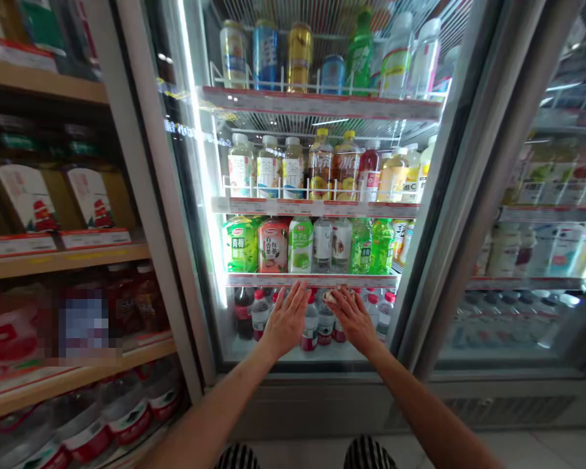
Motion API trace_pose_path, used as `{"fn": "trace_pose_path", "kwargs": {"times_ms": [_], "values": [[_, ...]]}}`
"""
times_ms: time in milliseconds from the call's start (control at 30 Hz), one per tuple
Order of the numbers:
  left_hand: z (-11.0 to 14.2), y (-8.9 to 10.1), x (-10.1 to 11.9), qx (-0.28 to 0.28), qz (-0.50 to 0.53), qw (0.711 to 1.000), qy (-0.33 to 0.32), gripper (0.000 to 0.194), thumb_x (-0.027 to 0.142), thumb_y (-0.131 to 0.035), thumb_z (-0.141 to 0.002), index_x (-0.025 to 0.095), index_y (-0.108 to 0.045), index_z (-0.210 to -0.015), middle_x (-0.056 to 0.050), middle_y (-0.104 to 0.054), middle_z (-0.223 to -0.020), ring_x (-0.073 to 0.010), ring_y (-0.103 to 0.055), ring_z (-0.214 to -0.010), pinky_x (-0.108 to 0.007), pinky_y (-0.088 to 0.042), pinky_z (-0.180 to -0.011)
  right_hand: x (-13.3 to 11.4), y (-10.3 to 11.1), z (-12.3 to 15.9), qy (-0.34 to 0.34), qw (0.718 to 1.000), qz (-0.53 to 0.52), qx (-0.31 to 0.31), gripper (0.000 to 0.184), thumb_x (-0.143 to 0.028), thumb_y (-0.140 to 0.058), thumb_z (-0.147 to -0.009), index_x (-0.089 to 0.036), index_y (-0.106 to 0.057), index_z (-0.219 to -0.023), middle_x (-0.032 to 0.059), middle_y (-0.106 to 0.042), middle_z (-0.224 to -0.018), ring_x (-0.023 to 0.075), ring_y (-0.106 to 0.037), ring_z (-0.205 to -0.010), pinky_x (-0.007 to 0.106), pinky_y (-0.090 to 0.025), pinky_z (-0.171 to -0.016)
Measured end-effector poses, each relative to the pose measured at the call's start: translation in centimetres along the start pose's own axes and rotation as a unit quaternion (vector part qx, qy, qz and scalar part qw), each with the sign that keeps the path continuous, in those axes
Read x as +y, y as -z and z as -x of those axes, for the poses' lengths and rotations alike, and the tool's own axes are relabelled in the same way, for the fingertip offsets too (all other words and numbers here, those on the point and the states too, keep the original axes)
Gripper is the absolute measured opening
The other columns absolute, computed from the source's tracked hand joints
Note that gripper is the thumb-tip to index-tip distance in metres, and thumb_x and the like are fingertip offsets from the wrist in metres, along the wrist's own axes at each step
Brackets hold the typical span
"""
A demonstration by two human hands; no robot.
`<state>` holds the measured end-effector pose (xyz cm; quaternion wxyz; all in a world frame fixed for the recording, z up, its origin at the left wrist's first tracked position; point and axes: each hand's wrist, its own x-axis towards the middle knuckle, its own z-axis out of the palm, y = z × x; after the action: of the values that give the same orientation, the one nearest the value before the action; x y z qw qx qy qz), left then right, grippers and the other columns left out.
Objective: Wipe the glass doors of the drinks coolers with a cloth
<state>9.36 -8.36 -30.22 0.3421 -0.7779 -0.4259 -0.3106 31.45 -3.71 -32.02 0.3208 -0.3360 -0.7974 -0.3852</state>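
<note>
Both hands forward, slightly apart

White item under right hand: mostly hidden, identity undetermined | shelf-edge labels: print too small to read | striped garment: cut off by bottom edge

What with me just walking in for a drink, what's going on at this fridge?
Someone is at a glass-fronted drinks fridge, reaching forward. The right grip has a pale, crumpled, cloth-like piece beneath it. The left grip is raised alongside, open, with nothing visible in it. Beyond them, red-capped bottles stand on the bottom level inside. Whether either grip actually touches the fridge's front is hard to tell.
</note>
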Motion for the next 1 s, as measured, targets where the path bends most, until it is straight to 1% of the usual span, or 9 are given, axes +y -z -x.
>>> {"fn": "trace_pose_path", "kwargs": {"times_ms": [133,200,267,367,433,633,700,867,1000], "values": [[-1.6,-0.2,0.8,0.003,0.011,1.0,-0.001,0.056,0.015,-0.038,-0.081,0.011,-0.027,-0.136,-0.011,-0.027,-0.144,-0.0223,-0.013,-0.136,-0.046,-0.021,-0.109,3.6,1.4,-3.7,-0.131,0.986,0.008,0.107,0.06,-0.008,-0.04,-0.082,-0.026,-0.027,-0.138,0.0061,-0.022,-0.148,0.0237,-0.014,-0.137,0.049,-0.026,-0.108],[-2.5,-0.4,1.2,0.01,0.016,1.0,-0.008,0.056,0.014,-0.038,-0.081,0.011,-0.028,-0.136,-0.011,-0.027,-0.144,-0.0219,-0.013,-0.137,-0.047,-0.021,-0.109,4.3,1.7,-4.6,-0.165,0.976,0.01,0.144,0.063,-0.008,-0.039,-0.083,-0.028,-0.02,-0.14,0.0057,-0.017,-0.149,0.0246,-0.012,-0.137,0.051,-0.027,-0.107],[-3.1,-0.5,1.6,0.015,0.016,1.0,-0.018,0.055,0.013,-0.038,-0.081,0.011,-0.029,-0.135,-0.011,-0.027,-0.144,-0.0222,-0.012,-0.137,-0.047,-0.02,-0.11,3.6,1.6,-3.2,-0.154,0.979,0.008,0.133,0.066,-0.007,-0.039,-0.083,-0.03,-0.017,-0.14,0.0046,-0.016,-0.149,0.0255,-0.012,-0.137,0.051,-0.03,-0.105],[-3.9,-0.5,1.7,0.02,0.008,0.999,-0.035,0.053,0.014,-0.039,-0.081,0.011,-0.032,-0.134,-0.01,-0.027,-0.144,-0.0226,-0.011,-0.137,-0.045,-0.02,-0.11,2.3,1.0,0.6,-0.119,0.991,0.007,0.066,0.065,-0.005,-0.038,-0.082,-0.03,-0.019,-0.14,0.0052,-0.023,-0.147,0.0257,-0.015,-0.137,0.05,-0.033,-0.104],[-4.7,-0.3,1.6,0.024,0.004,0.999,-0.043,0.052,0.016,-0.04,-0.082,0.011,-0.033,-0.133,-0.009,-0.027,-0.145,-0.0226,-0.012,-0.137,-0.045,-0.019,-0.11,3.0,1.1,1.5,-0.109,0.993,0.014,0.051,0.064,-0.005,-0.038,-0.083,-0.03,-0.021,-0.14,0.0059,-0.027,-0.146,0.0249,-0.017,-0.137,0.049,-0.034,-0.104],[-7.9,0.0,1.8,0.039,-0.006,0.998,-0.04,0.053,0.015,-0.037,-0.083,0.011,-0.03,-0.135,-0.009,-0.027,-0.145,-0.0226,-0.013,-0.136,-0.047,-0.018,-0.11,9.0,3.2,-4.5,-0.178,0.961,0.025,0.208,0.061,-0.012,-0.041,-0.085,-0.028,-0.019,-0.14,0.0065,-0.018,-0.149,0.0265,-0.015,-0.137,0.052,-0.03,-0.105],[-8.4,-0.1,2.0,0.034,-0.002,0.999,-0.041,0.055,0.016,-0.038,-0.082,0.012,-0.028,-0.136,-0.009,-0.025,-0.145,-0.0226,-0.013,-0.137,-0.047,-0.018,-0.11,8.9,3.1,-3.9,-0.194,0.956,0.024,0.217,0.061,-0.012,-0.04,-0.086,-0.029,-0.018,-0.14,0.0059,-0.017,-0.149,0.0265,-0.016,-0.137,0.052,-0.031,-0.105],[-8.3,-0.5,1.5,0.033,-0.008,0.998,-0.059,0.054,0.019,-0.039,-0.083,0.013,-0.029,-0.136,-0.007,-0.025,-0.145,-0.0219,-0.014,-0.136,-0.045,-0.015,-0.111,7.6,2.1,1.1,-0.179,0.972,0.022,0.149,0.061,-0.01,-0.037,-0.086,-0.029,-0.017,-0.14,0.005,-0.022,-0.148,0.0254,-0.02,-0.136,0.051,-0.035,-0.104],[-9.3,-0.2,1.1,0.045,-0.013,0.997,-0.059,0.056,0.017,-0.038,-0.083,0.013,-0.028,-0.137,-0.008,-0.026,-0.145,-0.022,-0.015,-0.136,-0.046,-0.015,-0.111,11.5,3.5,-2.3,-0.213,0.95,0.024,0.228,0.056,-0.015,-0.037,-0.087,-0.026,-0.022,-0.14,0.0072,-0.021,-0.148,0.0266,-0.019,-0.136,0.052,-0.031,-0.106]]}}
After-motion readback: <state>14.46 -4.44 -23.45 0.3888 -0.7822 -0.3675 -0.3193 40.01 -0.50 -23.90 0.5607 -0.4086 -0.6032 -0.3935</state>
